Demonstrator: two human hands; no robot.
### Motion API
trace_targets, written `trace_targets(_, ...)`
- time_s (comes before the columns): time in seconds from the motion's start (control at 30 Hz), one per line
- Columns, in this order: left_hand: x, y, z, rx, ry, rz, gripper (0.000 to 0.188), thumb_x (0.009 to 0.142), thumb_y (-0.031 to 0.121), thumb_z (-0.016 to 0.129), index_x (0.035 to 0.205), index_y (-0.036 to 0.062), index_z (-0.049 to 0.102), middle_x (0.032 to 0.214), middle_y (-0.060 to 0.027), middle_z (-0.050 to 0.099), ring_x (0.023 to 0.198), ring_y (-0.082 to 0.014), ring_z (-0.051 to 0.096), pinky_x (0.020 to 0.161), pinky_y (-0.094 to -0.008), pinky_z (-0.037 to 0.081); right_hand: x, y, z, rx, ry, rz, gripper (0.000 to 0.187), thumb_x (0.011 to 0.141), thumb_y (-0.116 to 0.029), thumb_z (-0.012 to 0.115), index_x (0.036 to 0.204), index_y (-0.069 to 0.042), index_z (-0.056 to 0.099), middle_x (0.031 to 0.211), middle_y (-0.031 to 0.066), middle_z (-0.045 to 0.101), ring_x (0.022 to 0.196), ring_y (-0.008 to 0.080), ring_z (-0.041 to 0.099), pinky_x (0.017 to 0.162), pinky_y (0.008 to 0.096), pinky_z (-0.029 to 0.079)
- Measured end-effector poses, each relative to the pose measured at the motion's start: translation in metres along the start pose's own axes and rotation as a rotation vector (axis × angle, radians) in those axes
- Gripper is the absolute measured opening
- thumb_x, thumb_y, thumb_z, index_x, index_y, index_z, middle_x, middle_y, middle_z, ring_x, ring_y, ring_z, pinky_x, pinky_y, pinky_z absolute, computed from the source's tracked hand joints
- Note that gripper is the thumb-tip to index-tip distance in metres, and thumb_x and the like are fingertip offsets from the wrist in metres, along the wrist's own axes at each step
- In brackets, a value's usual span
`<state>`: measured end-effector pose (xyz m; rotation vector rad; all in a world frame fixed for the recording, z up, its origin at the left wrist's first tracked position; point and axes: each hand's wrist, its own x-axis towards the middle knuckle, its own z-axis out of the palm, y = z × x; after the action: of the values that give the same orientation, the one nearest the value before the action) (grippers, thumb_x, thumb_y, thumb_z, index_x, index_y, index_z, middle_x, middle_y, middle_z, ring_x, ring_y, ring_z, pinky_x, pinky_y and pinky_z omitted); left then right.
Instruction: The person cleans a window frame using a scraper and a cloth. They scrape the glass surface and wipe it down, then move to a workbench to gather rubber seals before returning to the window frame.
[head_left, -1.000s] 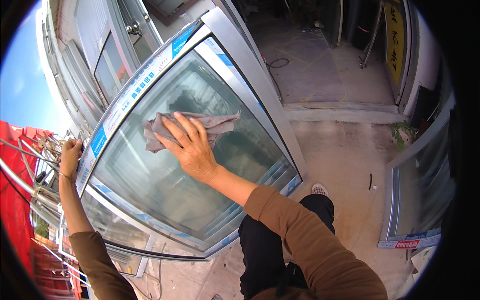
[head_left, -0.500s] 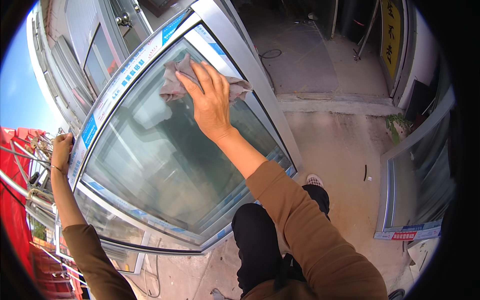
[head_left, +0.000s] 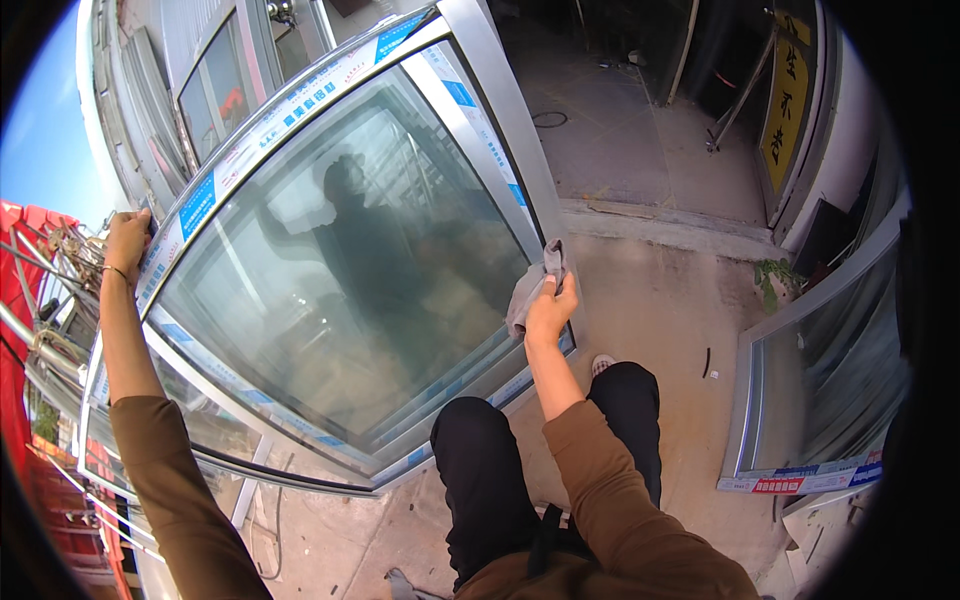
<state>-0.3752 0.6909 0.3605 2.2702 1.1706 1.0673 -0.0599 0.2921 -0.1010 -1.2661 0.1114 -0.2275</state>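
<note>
Green plant (head_left: 774, 284), glazed panel (head_left: 825, 375) right of window (head_left: 365, 270)

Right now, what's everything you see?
aluminium-framed window: one, silver, centre
cloth: one, grey, window's right edge
glazed frame: one, silver, right
sign: one, yellow, upper right
plant: one, green, right
sheeting: count unclear, red, far left
cable loop: one, black, doorway floor
knob: one, silver, top left
checkered shoe: one, dark-and-white, right of centre
trousered legs: two, black, bottom centre
left hand: one, brown-sleeved, window's left edge
right hand: one, brown-sleeved, holding cloth
</note>
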Motion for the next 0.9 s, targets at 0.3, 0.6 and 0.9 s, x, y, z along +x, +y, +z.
trace_targets(0.3,-0.033,0.024,0.0,-0.06,0.028,0.015,0.03,0.109,0.026,0.062,0.089,0.0046,0.065,0.067,0.004,0.052,0.054,-0.0071,0.041,0.052,-0.0278,0.034,0.12,-0.226,0.104,-0.075,-0.123,-0.726,0.046,0.108,-0.027,0.051,0.148,-0.005,0.058,0.133,0.0221,0.067,0.125,0.0432,0.063,0.108,0.0495,0.047)
trace_targets(0.6,-0.062,0.052,0.007,-0.105,0.086,-0.004,0.036,0.111,0.028,0.06,0.082,0.0058,0.063,0.062,0.0043,0.048,0.052,-0.0075,0.037,0.05,-0.0297,0.03,0.151,-0.22,0.121,-0.175,-0.178,-0.644,0.047,0.107,-0.044,0.049,0.126,-0.005,0.068,0.11,0.0269,0.075,0.107,0.0513,0.069,0.095,0.0552,0.051)
trace_targets(0.9,-0.056,0.001,-0.09,-0.277,0.521,0.219,0.027,0.11,0.031,0.064,0.108,0.0042,0.067,0.085,-0.0007,0.065,0.076,-0.0056,0.063,0.07,-0.0242,0.06,0.163,-0.214,0.12,-0.032,-0.116,-0.739,0.039,0.107,-0.034,0.053,0.103,0.002,0.067,0.087,0.0252,0.071,0.082,0.0448,0.068,0.078,0.0496,0.052)
